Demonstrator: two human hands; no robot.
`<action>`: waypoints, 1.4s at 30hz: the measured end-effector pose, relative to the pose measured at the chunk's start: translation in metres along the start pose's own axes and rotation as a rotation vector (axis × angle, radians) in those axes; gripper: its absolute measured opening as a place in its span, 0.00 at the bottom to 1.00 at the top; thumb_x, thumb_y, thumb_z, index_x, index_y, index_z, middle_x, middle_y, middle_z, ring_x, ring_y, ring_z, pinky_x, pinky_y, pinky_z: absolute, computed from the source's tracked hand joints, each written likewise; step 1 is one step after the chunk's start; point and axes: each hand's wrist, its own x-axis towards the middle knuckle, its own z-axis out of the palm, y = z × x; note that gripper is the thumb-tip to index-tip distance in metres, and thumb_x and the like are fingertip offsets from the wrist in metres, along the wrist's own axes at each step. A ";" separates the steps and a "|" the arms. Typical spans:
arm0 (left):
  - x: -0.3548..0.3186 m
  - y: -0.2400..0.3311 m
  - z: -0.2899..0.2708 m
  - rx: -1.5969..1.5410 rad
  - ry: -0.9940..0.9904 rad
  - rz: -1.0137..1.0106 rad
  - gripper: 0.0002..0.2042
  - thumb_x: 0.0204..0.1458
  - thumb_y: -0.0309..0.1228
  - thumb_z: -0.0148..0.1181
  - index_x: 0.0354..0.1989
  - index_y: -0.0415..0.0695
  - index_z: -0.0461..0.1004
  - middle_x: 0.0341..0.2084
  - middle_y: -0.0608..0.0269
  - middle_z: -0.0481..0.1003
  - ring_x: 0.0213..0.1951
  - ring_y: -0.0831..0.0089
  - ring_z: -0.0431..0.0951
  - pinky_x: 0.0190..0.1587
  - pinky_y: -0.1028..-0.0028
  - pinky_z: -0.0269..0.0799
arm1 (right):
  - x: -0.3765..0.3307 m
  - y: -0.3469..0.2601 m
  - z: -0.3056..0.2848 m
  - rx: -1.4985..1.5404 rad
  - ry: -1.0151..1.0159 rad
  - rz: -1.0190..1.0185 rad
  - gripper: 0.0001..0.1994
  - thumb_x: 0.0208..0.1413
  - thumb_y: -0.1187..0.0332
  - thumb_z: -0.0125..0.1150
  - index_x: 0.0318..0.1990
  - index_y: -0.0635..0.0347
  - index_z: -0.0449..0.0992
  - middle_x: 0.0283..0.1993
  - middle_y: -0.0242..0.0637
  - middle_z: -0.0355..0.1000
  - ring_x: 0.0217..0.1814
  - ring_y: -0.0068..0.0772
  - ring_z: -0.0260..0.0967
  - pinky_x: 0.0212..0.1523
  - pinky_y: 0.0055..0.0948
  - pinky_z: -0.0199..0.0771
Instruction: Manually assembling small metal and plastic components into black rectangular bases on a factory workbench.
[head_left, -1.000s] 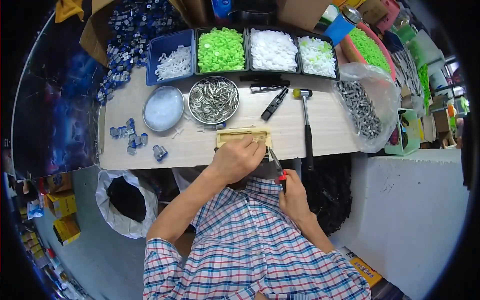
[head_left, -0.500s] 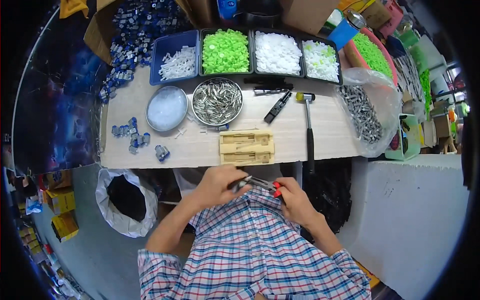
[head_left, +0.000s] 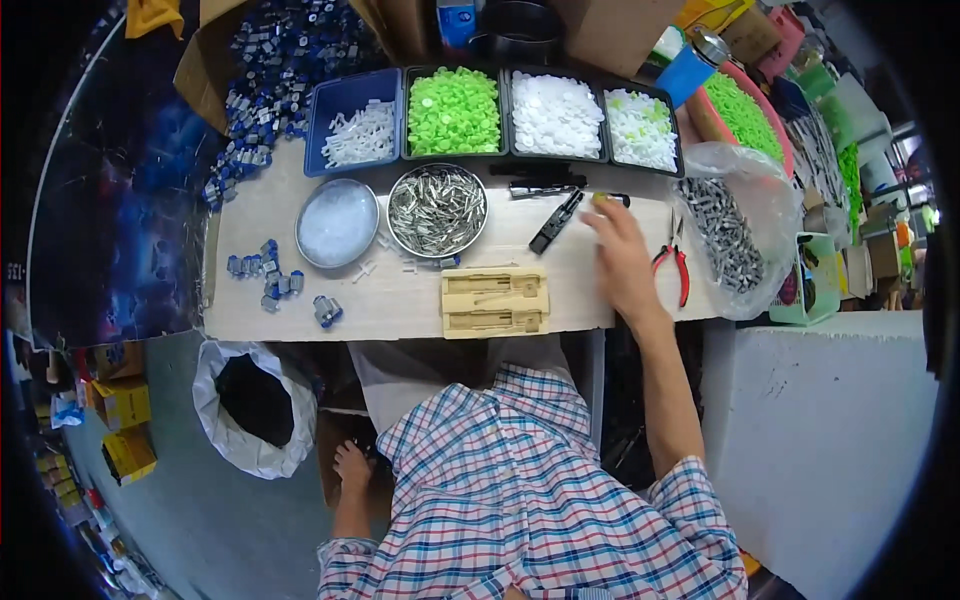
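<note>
Pale wooden workbench (head_left: 300, 315) carries everything. Right hand (head_left: 622, 255) lies flat, fingers spread, gripping nothing; red-handled pliers (head_left: 676, 262) just right of it, slotted wooden jig block (head_left: 494, 302) left, black tool (head_left: 555, 221) beyond. Left hand unseen.

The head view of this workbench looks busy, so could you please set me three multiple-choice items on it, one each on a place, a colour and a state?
1. Where do the red-handled pliers lie?
A. Just right of the right hand
B. Inside the metal bowl
C. On the floor

2. What colour are the caps in the second tray from the left?
A. Orange
B. Bright green
C. Black

3. How is the right hand?
A. Clenched round the pliers
B. Gripping the wooden jig
C. Fingers spread, reaching over the bench

Answers: 1 A, the pliers lie beside the hand; 2 B, that tray's caps are bright green; 3 C, nothing shows in its grip. The left hand is out of view.
</note>
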 end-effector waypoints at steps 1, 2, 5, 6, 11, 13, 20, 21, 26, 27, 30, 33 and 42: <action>-0.009 0.007 -0.011 0.189 0.126 0.005 0.23 0.55 0.29 0.64 0.59 0.39 0.68 0.43 0.44 0.78 0.49 0.44 0.79 0.51 0.55 0.75 | 0.015 0.000 0.012 -0.004 -0.019 -0.098 0.27 0.46 0.86 0.56 0.57 0.61 0.73 0.65 0.47 0.68 0.73 0.54 0.59 0.72 0.46 0.59; -0.007 0.012 -0.029 0.190 0.130 0.009 0.23 0.55 0.29 0.64 0.59 0.39 0.68 0.43 0.44 0.78 0.49 0.44 0.79 0.51 0.55 0.75 | 0.027 0.008 0.021 -0.006 -0.015 -0.096 0.27 0.46 0.86 0.56 0.57 0.61 0.73 0.65 0.47 0.68 0.73 0.54 0.59 0.72 0.46 0.59; 0.020 0.038 -0.112 -0.105 0.492 0.147 0.20 0.56 0.26 0.63 0.57 0.38 0.70 0.42 0.45 0.77 0.51 0.47 0.77 0.55 0.58 0.71 | 0.043 0.019 0.036 -0.119 -0.070 -0.204 0.24 0.46 0.86 0.56 0.53 0.61 0.75 0.63 0.45 0.70 0.74 0.53 0.59 0.71 0.46 0.61; 0.022 0.052 -0.144 -0.308 0.613 0.182 0.17 0.56 0.24 0.62 0.54 0.38 0.72 0.42 0.47 0.77 0.50 0.48 0.77 0.54 0.57 0.72 | 0.046 0.019 0.034 -0.111 -0.106 -0.241 0.22 0.46 0.85 0.57 0.52 0.61 0.75 0.61 0.45 0.70 0.71 0.53 0.62 0.68 0.46 0.64; 0.022 0.184 -0.307 -0.889 0.812 0.741 0.10 0.54 0.14 0.60 0.43 0.36 0.77 0.41 0.50 0.78 0.45 0.52 0.79 0.51 0.62 0.74 | 0.037 0.004 0.029 -0.007 -0.211 -0.190 0.17 0.48 0.82 0.61 0.48 0.62 0.75 0.53 0.46 0.72 0.61 0.53 0.68 0.60 0.44 0.69; 0.037 0.245 -0.339 -1.014 0.769 0.941 0.11 0.52 0.14 0.62 0.44 0.37 0.78 0.43 0.50 0.79 0.47 0.51 0.80 0.52 0.60 0.75 | 0.033 -0.004 0.025 0.035 -0.215 -0.129 0.16 0.49 0.81 0.63 0.47 0.62 0.76 0.48 0.46 0.71 0.54 0.53 0.69 0.55 0.44 0.70; 0.100 0.369 -0.362 -0.638 0.914 1.033 0.09 0.46 0.21 0.61 0.38 0.35 0.77 0.40 0.50 0.78 0.52 0.52 0.76 0.57 0.60 0.71 | 0.006 -0.005 0.027 0.159 -0.106 -0.082 0.14 0.49 0.81 0.64 0.45 0.63 0.76 0.44 0.46 0.71 0.50 0.52 0.70 0.51 0.42 0.72; 0.105 0.372 -0.362 -0.603 0.864 1.079 0.08 0.44 0.21 0.61 0.34 0.37 0.76 0.37 0.51 0.78 0.48 0.54 0.76 0.54 0.61 0.71 | 0.003 -0.006 0.028 0.195 -0.094 -0.050 0.14 0.49 0.81 0.65 0.45 0.64 0.76 0.44 0.46 0.71 0.49 0.51 0.70 0.50 0.40 0.72; 0.117 0.371 -0.364 -0.496 0.788 1.126 0.06 0.42 0.24 0.60 0.29 0.41 0.72 0.30 0.55 0.74 0.43 0.57 0.75 0.47 0.64 0.73 | -0.002 -0.010 0.024 0.371 -0.109 0.049 0.10 0.54 0.80 0.63 0.44 0.65 0.75 0.42 0.44 0.70 0.45 0.44 0.71 0.46 0.34 0.73; 0.116 0.369 -0.366 -0.483 0.827 1.164 0.06 0.43 0.24 0.60 0.30 0.41 0.72 0.30 0.55 0.73 0.41 0.58 0.75 0.47 0.64 0.72 | -0.004 -0.002 0.029 0.435 -0.083 0.076 0.09 0.56 0.81 0.62 0.44 0.65 0.75 0.42 0.44 0.70 0.44 0.42 0.71 0.46 0.32 0.72; 0.099 0.350 -0.376 -0.448 0.871 1.172 0.05 0.44 0.25 0.59 0.30 0.42 0.72 0.30 0.57 0.72 0.39 0.59 0.74 0.46 0.64 0.72 | -0.003 0.006 0.036 0.496 -0.040 0.136 0.07 0.59 0.81 0.58 0.43 0.65 0.75 0.40 0.44 0.70 0.41 0.38 0.70 0.46 0.30 0.71; 0.067 0.307 -0.371 -0.473 0.781 1.130 0.07 0.44 0.25 0.60 0.32 0.40 0.73 0.34 0.54 0.73 0.42 0.57 0.76 0.49 0.62 0.73 | -0.002 0.000 0.041 0.381 0.004 0.097 0.07 0.59 0.83 0.57 0.43 0.65 0.75 0.39 0.43 0.71 0.40 0.39 0.71 0.45 0.31 0.72; 0.052 0.242 -0.287 -0.478 0.786 1.086 0.21 0.51 0.27 0.58 0.56 0.38 0.75 0.66 0.49 0.68 0.65 0.50 0.69 0.66 0.53 0.65 | -0.001 -0.081 0.026 0.432 -0.114 -0.195 0.13 0.50 0.85 0.64 0.43 0.64 0.78 0.44 0.42 0.72 0.47 0.46 0.72 0.46 0.36 0.76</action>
